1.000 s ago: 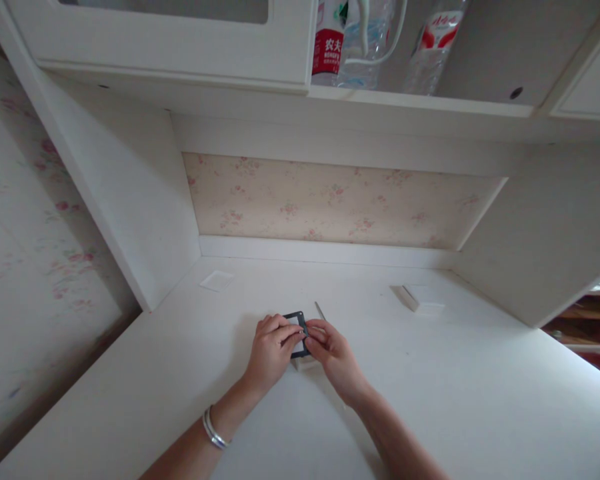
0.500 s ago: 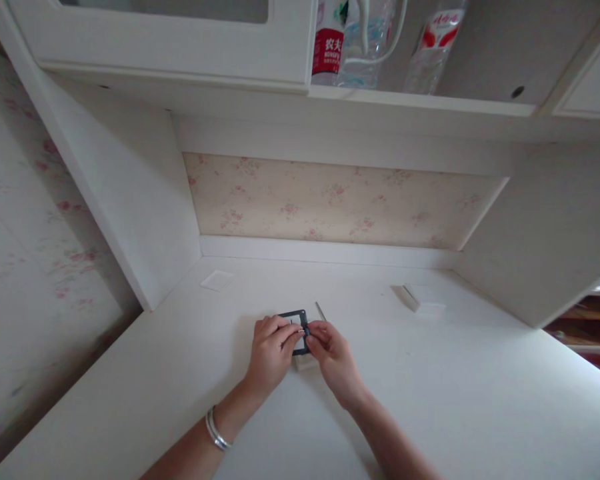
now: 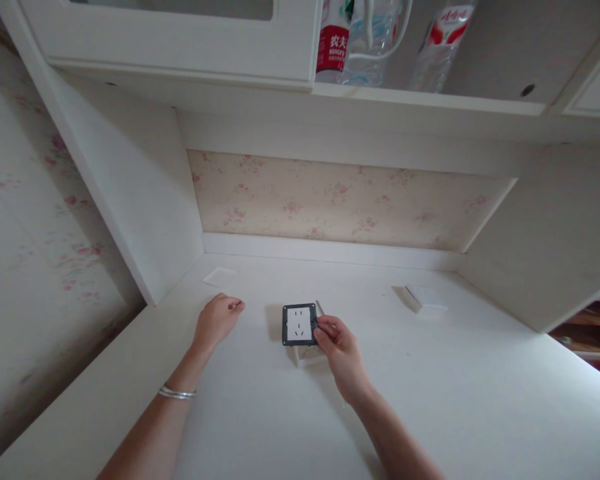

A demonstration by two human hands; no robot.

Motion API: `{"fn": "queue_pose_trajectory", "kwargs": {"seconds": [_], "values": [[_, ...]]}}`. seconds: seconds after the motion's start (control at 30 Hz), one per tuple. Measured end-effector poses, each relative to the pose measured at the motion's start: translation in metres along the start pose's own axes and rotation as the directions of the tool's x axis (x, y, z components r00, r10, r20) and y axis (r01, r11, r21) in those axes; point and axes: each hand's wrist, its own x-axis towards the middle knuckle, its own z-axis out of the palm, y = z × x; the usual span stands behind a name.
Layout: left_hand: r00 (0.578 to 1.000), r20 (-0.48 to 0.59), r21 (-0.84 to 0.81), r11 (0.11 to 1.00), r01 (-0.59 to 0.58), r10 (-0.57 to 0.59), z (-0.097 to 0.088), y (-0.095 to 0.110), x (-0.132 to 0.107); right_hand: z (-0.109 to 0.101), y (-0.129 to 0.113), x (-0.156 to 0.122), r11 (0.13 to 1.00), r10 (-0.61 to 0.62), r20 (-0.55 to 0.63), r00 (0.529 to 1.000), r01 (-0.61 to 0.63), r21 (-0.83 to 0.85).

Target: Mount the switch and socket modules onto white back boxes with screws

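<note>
A wall socket (image 3: 299, 325) with a white face and a dark frame sits in the middle of the desk, over a white box-like piece (image 3: 307, 359) that it partly covers. My right hand (image 3: 343, 353) pinches the right edge of its frame between thumb and fingers. Away to the left, above the desk, my left hand (image 3: 217, 323) has its fingertips pressed together; whatever they hold is too small to make out. Behind the socket's top right corner a thin grey rod (image 3: 320, 307) pokes out, its lower part hidden.
A flat white square frame (image 3: 219, 277) lies at the back left of the white desk (image 3: 260, 420). At the back right is a small white block-like piece (image 3: 425, 300). Overhead, a shelf (image 3: 430, 99) carries plastic bottles (image 3: 333, 47); side panels close in both ends.
My left hand has come off the socket and moved left, fingertips together. The right hand stays on the frame's right edge, and the white socket face now shows fully.
</note>
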Motion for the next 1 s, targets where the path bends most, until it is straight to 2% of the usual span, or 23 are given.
{"fn": "queue_pose_trajectory", "kwargs": {"seconds": [0.07,0.17,0.3,0.5,0.63,0.67,0.73,0.87,1.0], "values": [[0.995,0.054,0.035,0.996,0.088,-0.089,0.0,-0.014,0.005,0.0,0.001,-0.001,1.0,0.006,0.008,1.0,-0.006,0.009],[0.988,0.084,0.045,0.991,0.125,-0.128,0.005,-0.024,0.006,0.001,0.001,-0.001,1.0,0.012,0.023,1.0,-0.013,0.018],[0.985,0.092,0.044,0.989,0.14,-0.144,0.012,-0.027,0.006,0.002,-0.001,-0.002,0.999,0.036,0.024,0.999,-0.037,0.024],[0.988,0.012,0.028,0.988,0.154,-0.154,0.009,-0.021,0.007,0.001,-0.004,-0.002,0.995,0.065,0.01,0.998,-0.066,0.081],[0.998,-0.028,-0.046,0.997,0.058,-0.059,0.006,0.006,-0.004,-0.001,-0.003,-0.002,0.988,0.091,-0.017,0.996,-0.088,0.128],[1.0,-0.029,-0.146,0.989,-0.01,0.006,0.007,0.016,-0.009,-0.001,-0.003,-0.001,0.986,0.096,-0.032,0.995,-0.091,0.14],[0.988,0.088,-0.365,0.927,-0.088,0.128,0.01,0.04,-0.023,-0.002,-0.004,0.0,0.981,0.103,-0.071,0.992,-0.09,0.17],[0.926,0.289,-0.596,0.803,-0.025,0.243,0.018,0.08,-0.049,-0.003,-0.009,0.002,0.969,0.107,-0.117,0.987,-0.077,0.233],[0.891,0.36,-0.695,0.717,0.056,0.279,0.021,0.093,-0.06,-0.004,-0.012,0.002,0.968,0.117,-0.105,0.988,-0.089,0.236]]}}
